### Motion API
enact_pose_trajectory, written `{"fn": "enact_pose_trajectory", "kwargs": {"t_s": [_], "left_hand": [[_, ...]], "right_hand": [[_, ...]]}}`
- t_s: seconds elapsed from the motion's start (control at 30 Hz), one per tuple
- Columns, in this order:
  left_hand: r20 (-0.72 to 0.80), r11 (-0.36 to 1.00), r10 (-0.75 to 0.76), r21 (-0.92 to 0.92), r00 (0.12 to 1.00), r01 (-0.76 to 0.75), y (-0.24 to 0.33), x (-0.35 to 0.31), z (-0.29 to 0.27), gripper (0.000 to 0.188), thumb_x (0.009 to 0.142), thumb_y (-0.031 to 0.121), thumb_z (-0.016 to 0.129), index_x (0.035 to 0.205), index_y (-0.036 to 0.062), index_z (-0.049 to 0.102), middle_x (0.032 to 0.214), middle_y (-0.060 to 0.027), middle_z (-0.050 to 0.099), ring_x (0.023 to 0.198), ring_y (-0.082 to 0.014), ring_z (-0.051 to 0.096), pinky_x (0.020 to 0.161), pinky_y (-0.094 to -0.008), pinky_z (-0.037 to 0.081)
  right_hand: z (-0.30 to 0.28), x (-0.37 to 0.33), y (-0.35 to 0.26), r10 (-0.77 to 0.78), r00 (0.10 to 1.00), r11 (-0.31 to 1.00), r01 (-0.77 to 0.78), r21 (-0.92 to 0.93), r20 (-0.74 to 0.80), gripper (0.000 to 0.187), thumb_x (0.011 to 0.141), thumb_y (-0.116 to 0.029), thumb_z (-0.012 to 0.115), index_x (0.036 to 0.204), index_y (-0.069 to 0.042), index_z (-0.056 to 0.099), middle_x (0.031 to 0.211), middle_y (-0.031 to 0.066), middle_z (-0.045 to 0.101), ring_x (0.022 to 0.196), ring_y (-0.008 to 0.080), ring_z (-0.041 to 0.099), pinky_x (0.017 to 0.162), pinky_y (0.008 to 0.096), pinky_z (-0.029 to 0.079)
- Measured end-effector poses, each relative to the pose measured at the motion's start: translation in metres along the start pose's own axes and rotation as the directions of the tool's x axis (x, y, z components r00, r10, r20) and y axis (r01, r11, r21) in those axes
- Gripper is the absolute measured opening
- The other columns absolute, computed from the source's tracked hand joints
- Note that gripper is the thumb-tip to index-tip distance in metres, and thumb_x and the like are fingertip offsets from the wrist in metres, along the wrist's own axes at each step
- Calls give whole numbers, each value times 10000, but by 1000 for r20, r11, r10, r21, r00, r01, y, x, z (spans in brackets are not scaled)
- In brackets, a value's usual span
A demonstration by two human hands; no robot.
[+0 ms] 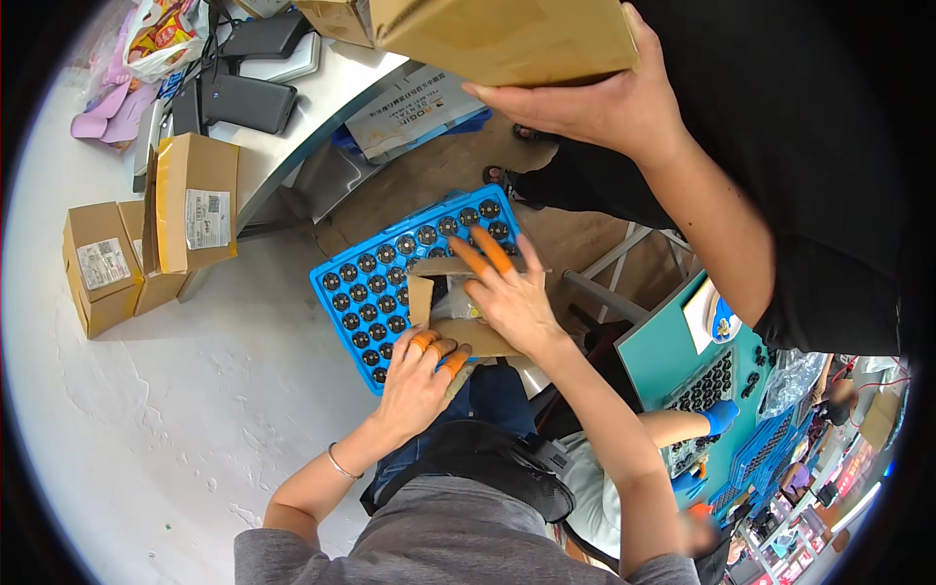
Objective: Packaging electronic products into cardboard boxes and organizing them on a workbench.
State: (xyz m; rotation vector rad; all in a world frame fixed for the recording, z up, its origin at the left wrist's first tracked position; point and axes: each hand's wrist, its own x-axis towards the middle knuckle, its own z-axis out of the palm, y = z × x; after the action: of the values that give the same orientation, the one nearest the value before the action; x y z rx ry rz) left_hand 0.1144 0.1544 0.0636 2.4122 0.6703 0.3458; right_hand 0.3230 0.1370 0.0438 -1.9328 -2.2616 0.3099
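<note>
An open cardboard box [478,338] is in front of my body, its flaps raised, with a clear plastic bag [458,300] inside. My left hand [414,385], wearing orange finger cots, is closed on the box's near left side. Over the box's right side, my right hand [512,300] has its fingers spread and holds nothing I can see; two of its fingers wear orange cots. Behind and partly under the box lies a blue tray [336,261] filled with rows of round black parts [407,245]. The box and my hands hide some of those parts.
At top right, another person's hand [614,107] holds a cardboard box [517,44]. Cardboard boxes [200,210] with labels stand at left by a white table [292,107] bearing black devices [249,102]. A teal workbench [653,351] with more black parts is at right, with a co-worker's blue-gloved hand [721,416].
</note>
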Motion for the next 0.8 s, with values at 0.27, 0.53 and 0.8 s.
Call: {"fn": "enact_pose_trajectory", "kwargs": {"t_s": [0.27, 0.53, 0.8], "left_hand": [[18, 999, -20, -28, 1000, 20, 2, 15, -3, 215, 742, 139, 755, 904, 1, 723, 934, -96, 644, 1002, -279, 568, 1002, -470, 409], [90, 1000, 9, 15, 996, -10, 1, 32, 3, 168, 766, 164, 754, 819, 11, 709, 824, -99, 637, 912, -261, 574, 890, -392, 442], [434, 961, 92, 198, 896, -195, -11, 85, 35, 61, 713, 77, 626, 740, 38, 665, 654, -147, 650, 669, -274, 672, 711, -355, 495]], "right_hand": [[-33, -63, 28, 293, 930, 946, -250, 206, -221, 288, 698, -132, 793, 944, -95, 648, 1446, 137, 464, 1391, 356, 349, 1096, 529, 243], [-24, -96, 47, 803, 580, 103, -365, 925, 140, 285, 976, -119, 584, 1235, -26, 508, 1176, 52, 587, 1064, 147, 591, 917, 312, 490], [-16, -92, 39, 852, 424, -392, 127, 911, 308, 327, 946, -57, 573, 1256, -46, 467, 1139, 104, 582, 1052, 214, 594, 939, 367, 499]]}}
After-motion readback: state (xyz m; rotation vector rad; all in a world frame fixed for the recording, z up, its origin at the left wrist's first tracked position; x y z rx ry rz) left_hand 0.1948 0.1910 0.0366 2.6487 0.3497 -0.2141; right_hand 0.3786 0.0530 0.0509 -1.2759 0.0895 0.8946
